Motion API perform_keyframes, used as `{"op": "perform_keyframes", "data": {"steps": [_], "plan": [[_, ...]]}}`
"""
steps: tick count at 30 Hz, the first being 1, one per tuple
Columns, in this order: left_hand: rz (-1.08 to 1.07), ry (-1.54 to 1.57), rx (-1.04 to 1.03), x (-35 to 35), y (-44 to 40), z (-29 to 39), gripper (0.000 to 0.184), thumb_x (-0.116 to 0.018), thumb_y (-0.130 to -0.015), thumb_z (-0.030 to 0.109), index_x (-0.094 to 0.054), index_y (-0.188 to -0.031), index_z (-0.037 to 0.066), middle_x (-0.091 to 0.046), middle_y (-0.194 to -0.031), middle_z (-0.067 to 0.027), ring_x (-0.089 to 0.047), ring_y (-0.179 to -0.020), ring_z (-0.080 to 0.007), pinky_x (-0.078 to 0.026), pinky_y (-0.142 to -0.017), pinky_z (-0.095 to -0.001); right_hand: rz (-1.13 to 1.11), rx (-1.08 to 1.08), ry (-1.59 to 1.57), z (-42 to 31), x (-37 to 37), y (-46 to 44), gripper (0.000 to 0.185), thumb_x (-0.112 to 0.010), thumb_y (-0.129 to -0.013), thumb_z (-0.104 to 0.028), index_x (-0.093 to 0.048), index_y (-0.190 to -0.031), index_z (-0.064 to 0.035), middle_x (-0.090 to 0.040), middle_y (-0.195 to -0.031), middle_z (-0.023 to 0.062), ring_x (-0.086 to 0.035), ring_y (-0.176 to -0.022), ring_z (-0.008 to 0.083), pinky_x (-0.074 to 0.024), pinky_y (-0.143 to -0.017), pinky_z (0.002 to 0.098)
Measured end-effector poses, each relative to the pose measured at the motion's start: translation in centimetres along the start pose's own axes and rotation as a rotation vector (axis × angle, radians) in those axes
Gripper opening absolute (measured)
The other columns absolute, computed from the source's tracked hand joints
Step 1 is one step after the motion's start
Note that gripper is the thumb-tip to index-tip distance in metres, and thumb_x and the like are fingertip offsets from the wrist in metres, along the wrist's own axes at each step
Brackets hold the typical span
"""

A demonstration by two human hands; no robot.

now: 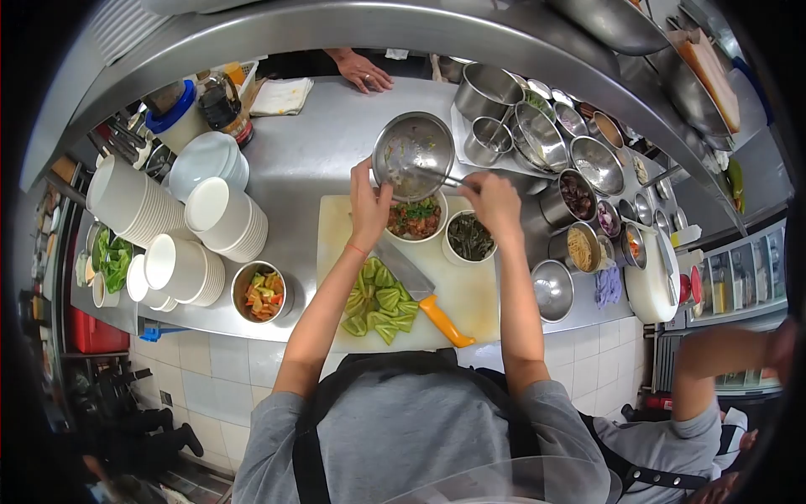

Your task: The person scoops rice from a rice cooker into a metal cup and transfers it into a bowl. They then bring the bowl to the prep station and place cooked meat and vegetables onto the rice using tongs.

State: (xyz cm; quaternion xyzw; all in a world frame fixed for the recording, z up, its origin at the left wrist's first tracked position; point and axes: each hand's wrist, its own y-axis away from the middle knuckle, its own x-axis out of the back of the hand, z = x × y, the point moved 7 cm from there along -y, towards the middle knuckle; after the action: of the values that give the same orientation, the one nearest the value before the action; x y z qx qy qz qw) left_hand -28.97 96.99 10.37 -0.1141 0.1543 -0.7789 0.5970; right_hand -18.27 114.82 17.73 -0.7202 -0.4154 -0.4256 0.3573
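My left hand point(369, 206) grips the rim of a steel mixing bowl point(413, 139), tilted above a white bowl of chopped food with greens point(416, 220). Inside the steel bowl only smears and small bits show. My right hand point(495, 202) is closed around a thin metal utensil point(445, 178) whose tip reaches into the steel bowl; its exact kind is unclear. Just below that hand stands a white tub of dark leafy greens point(470, 238). Cut green vegetable pieces point(382, 302) lie on the white cutting board point(470, 311), beside a knife with a yellow handle point(445, 321).
Stacked white containers point(227, 218) and a steel pot of cut vegetables point(259, 291) stand on the left. Several steel bowls and pots of ingredients point(577, 195) crowd the right. Across the counter rests another person's hand point(365, 73); a co-worker point(672, 445) is at lower right. A steel shelf point(403, 25) hangs overhead.
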Motion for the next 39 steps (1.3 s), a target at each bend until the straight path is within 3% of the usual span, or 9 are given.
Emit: {"op": "perform_keyframes", "data": {"steps": [2, 6, 10, 13, 19, 24, 27, 32, 39], "plan": [[0.011, -0.023, -0.041, -0.1, 0.0, 0.2, 0.039, -0.048, -0.082, -0.004, -0.037, -0.119, -0.002, -0.037, -0.111, -0.0136, -0.06, -0.078, -0.0196, -0.056, -0.057, -0.0246, 0.007, 0.061, 0.02, -0.3, -0.1, 0.2, 0.017, -0.066, -0.076, -0.025, -0.069, -0.087, -0.0115, -0.066, -0.081, 0.0128, -0.062, -0.078, 0.0325, -0.0484, -0.07, 0.0406], [0.025, -0.031, -0.005, 0.5, 0.1, -0.2, 0.04, -0.048, -0.082, -0.004, -0.037, -0.12, -0.002, -0.038, -0.111, -0.0135, -0.06, -0.078, -0.0186, -0.056, -0.056, -0.0243, -0.035, -0.05, 0.038, 1.0, 1.7, 2.3, 0.016, -0.066, -0.076, -0.022, -0.069, -0.087, -0.0115, -0.065, -0.079, 0.0124, -0.062, -0.078, 0.0321, -0.0484, -0.07, 0.0403], [0.024, -0.025, -0.003, 0.4, -0.1, -0.3, 0.042, -0.048, -0.081, -0.004, -0.036, -0.121, -0.002, -0.037, -0.113, -0.0139, -0.06, -0.079, -0.0195, -0.057, -0.057, -0.0248, 0.081, 0.098, 0.002, -0.1, 0.9, 2.4, 0.018, -0.067, -0.075, -0.022, -0.068, -0.088, -0.0093, -0.066, -0.084, 0.01, -0.062, -0.079, 0.0302, -0.0483, -0.071, 0.0402], [0.028, -0.017, -0.003, 0.7, -0.3, -0.1, 0.042, -0.048, -0.081, -0.004, -0.036, -0.121, -0.002, -0.037, -0.114, -0.0141, -0.061, -0.08, -0.0206, -0.057, -0.058, -0.0253, -0.013, -0.008, 0.078, 1.2, 1.9, 3.0, 0.019, -0.067, -0.074, -0.021, -0.068, -0.088, -0.0086, -0.065, -0.086, 0.0091, -0.062, -0.081, 0.0294, -0.0479, -0.072, 0.0398], [0.031, 0.023, 0.019, 0.6, -0.3, 0.0, 0.042, -0.049, -0.08, -0.005, -0.036, -0.12, -0.003, -0.037, -0.114, -0.0142, -0.061, -0.08, -0.0224, -0.058, -0.058, -0.026, 0.113, 0.166, 0.082, 0.1, 1.4, 3.1, 0.018, -0.068, -0.072, -0.019, -0.068, -0.087, -0.0086, -0.065, -0.092, 0.0084, -0.061, -0.087, 0.0283, -0.0483, -0.072, 0.039], [0.005, -0.017, -0.005, 0.6, 0.0, 0.2, 0.041, -0.049, -0.08, -0.005, -0.037, -0.119, -0.003, -0.037, -0.113, -0.0145, -0.061, -0.077, -0.0205, -0.057, -0.058, -0.0255, 0.224, 0.128, 0.095, 1.0, 3.5, 1.8, 0.017, -0.068, -0.073, -0.019, -0.067, -0.085, -0.0077, -0.064, -0.09, 0.0097, -0.06, -0.08, 0.0303, -0.048, -0.069, 0.0396], [-0.016, -0.051, -0.028, 0.2, 0.2, 0.6, 0.041, -0.049, -0.08, -0.004, -0.038, -0.119, -0.004, -0.038, -0.112, -0.0145, -0.06, -0.075, -0.019, -0.056, -0.057, -0.0248, 0.227, 0.123, 0.148, 0.5, 2.5, 0.6, 0.016, -0.068, -0.073, -0.018, -0.068, -0.084, -0.0075, -0.064, -0.086, 0.0102, -0.061, -0.078, 0.0306, -0.0481, -0.068, 0.04], [0.0, -0.079, -0.061, 0.1, 0.0, 0.5, 0.041, -0.049, -0.081, -0.003, -0.038, -0.121, -0.003, -0.038, -0.112, -0.0141, -0.059, -0.075, -0.0181, -0.055, -0.056, -0.024, -0.014, 0.047, 0.084, 1.4, 2.3, 2.6, 0.018, -0.067, -0.075, -0.023, -0.069, -0.085, -0.0092, -0.065, -0.084, 0.0116, -0.062, -0.078, 0.0305, -0.0487, -0.069, 0.0391], [-0.003, -0.026, -0.011, -0.2, -0.7, 0.3, 0.042, -0.048, -0.081, -0.005, -0.037, -0.121, -0.002, -0.037, -0.111, -0.014, -0.059, -0.077, -0.0199, -0.057, -0.058, -0.0243, 0.058, 0.026, 0.094, 0.8, 2.2, 2.4, 0.018, -0.067, -0.075, -0.024, -0.069, -0.085, -0.0096, -0.065, -0.083, 0.0116, -0.062, -0.08, 0.0303, -0.0483, -0.07, 0.0399]]}}
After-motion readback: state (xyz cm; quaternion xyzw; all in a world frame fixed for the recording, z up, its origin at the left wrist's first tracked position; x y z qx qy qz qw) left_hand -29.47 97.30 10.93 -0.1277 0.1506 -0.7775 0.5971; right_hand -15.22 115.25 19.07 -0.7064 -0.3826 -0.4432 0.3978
